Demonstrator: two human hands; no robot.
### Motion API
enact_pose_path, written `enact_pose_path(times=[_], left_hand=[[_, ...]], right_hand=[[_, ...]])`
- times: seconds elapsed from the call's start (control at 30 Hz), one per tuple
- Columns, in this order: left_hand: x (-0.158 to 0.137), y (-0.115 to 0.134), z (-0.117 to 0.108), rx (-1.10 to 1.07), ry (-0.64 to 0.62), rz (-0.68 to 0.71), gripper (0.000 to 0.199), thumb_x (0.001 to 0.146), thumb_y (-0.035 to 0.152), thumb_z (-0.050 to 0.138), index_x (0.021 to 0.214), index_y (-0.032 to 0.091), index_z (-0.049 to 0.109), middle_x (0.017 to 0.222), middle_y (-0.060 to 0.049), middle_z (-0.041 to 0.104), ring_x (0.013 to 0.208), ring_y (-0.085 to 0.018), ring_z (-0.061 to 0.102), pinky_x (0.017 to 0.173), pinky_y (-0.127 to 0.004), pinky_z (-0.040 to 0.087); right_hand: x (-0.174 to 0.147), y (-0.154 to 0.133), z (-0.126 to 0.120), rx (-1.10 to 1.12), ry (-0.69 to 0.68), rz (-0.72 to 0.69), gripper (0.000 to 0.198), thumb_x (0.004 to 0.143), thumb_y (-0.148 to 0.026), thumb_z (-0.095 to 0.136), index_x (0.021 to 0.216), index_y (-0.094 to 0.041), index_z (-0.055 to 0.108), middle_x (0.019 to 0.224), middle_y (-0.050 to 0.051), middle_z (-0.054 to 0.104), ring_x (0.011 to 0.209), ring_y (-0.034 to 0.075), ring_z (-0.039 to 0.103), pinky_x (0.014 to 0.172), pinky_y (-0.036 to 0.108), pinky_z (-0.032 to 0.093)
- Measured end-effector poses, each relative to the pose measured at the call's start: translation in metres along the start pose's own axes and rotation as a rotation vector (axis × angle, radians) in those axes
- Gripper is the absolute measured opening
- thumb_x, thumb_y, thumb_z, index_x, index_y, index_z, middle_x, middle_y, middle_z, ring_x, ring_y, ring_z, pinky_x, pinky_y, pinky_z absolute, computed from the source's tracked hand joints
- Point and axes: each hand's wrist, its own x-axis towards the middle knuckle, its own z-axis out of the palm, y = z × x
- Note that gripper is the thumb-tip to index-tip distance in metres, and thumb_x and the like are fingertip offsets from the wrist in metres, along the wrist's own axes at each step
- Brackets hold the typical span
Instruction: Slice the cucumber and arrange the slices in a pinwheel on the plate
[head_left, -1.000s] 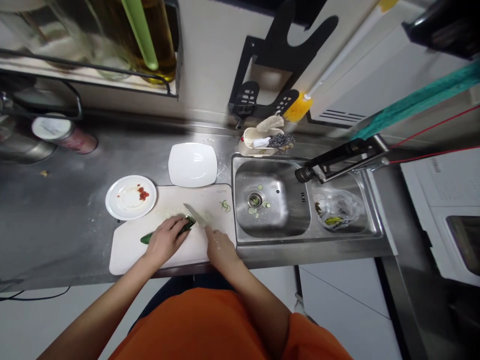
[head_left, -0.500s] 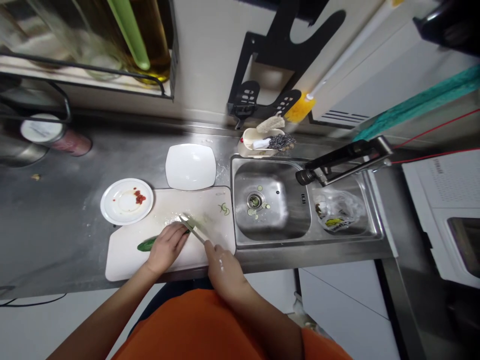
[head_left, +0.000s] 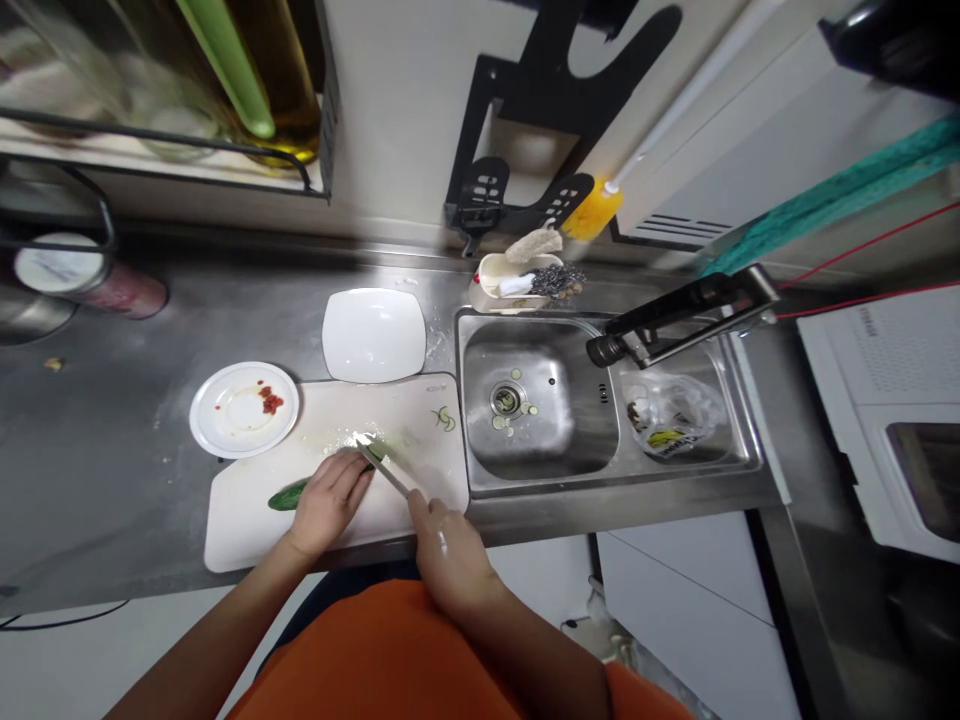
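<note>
On the white cutting board (head_left: 247, 520), my left hand (head_left: 328, 502) is closed over a green cucumber (head_left: 287, 496), whose end sticks out to the left of my fingers. My right hand (head_left: 448, 550) grips a knife (head_left: 385, 470) by its handle, which my fingers hide. The blade slants up and left, its tip by my left fingertips at the cucumber's right end. Thin green peel slices (head_left: 444, 418) lie near the board's right edge. Wet shine marks the board around the blade tip.
Behind the board stands a white square plate (head_left: 373, 335); a round plate (head_left: 244, 440) with red bits overlaps its left corner. To the right, the sink (head_left: 551, 440) has cucumber slices around its drain. A plastic bag (head_left: 679, 410) lies in the side basin, under the faucet (head_left: 667, 315).
The view has shifted slightly, moving the scene a little left. The knife blade sits at a slightly different angle against the cucumber; both hands keep their holds.
</note>
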Motion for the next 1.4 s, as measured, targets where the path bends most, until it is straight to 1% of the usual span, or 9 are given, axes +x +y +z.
enact_pose_path(times=[0.37,0.67,0.87,1.17,1.4], left_hand=[[-0.002,-0.001,0.001,0.002,-0.007,0.005,0.023,0.087,0.021,0.057,0.109,0.016,0.061,0.105,-0.01,0.068,0.103,-0.023,0.061,0.096,-0.041,0.049],[0.0,0.0,0.0,0.006,-0.005,0.0,0.022,0.087,0.021,0.056,0.108,0.016,0.061,0.105,-0.01,0.068,0.104,-0.023,0.061,0.097,-0.042,0.049],[0.0,0.0,0.0,0.008,-0.014,-0.006,0.022,0.088,0.021,0.055,0.108,0.017,0.061,0.106,-0.009,0.068,0.103,-0.023,0.061,0.096,-0.042,0.049],[-0.001,-0.001,0.0,-0.028,-0.029,-0.031,0.024,0.088,0.022,0.054,0.111,0.018,0.061,0.106,-0.008,0.069,0.103,-0.023,0.062,0.097,-0.042,0.048],[0.002,0.001,-0.002,-0.031,-0.031,-0.026,0.025,0.088,0.021,0.054,0.112,0.018,0.061,0.106,-0.008,0.069,0.101,-0.022,0.062,0.095,-0.041,0.049]], right_hand=[[0.0,-0.004,-0.008,0.021,-0.027,0.027,0.04,0.088,-0.002,0.032,0.121,-0.017,0.047,0.093,0.01,0.065,0.085,0.023,0.066,0.066,0.027,0.047],[0.001,-0.008,-0.017,0.025,-0.042,0.03,0.04,0.089,0.0,0.03,0.121,-0.016,0.048,0.096,0.012,0.065,0.087,0.023,0.065,0.069,0.029,0.05],[0.01,-0.01,-0.013,0.021,-0.031,0.024,0.036,0.09,-0.002,0.03,0.119,-0.015,0.048,0.094,0.013,0.065,0.088,0.024,0.066,0.069,0.032,0.051],[0.026,-0.011,-0.008,0.009,-0.003,-0.016,0.032,0.092,-0.004,0.033,0.119,-0.015,0.047,0.093,0.012,0.065,0.086,0.022,0.066,0.069,0.029,0.051],[0.042,-0.015,0.001,-0.014,0.074,-0.044,0.036,0.092,-0.004,0.033,0.124,-0.013,0.046,0.093,0.012,0.066,0.086,0.022,0.066,0.069,0.028,0.052]])
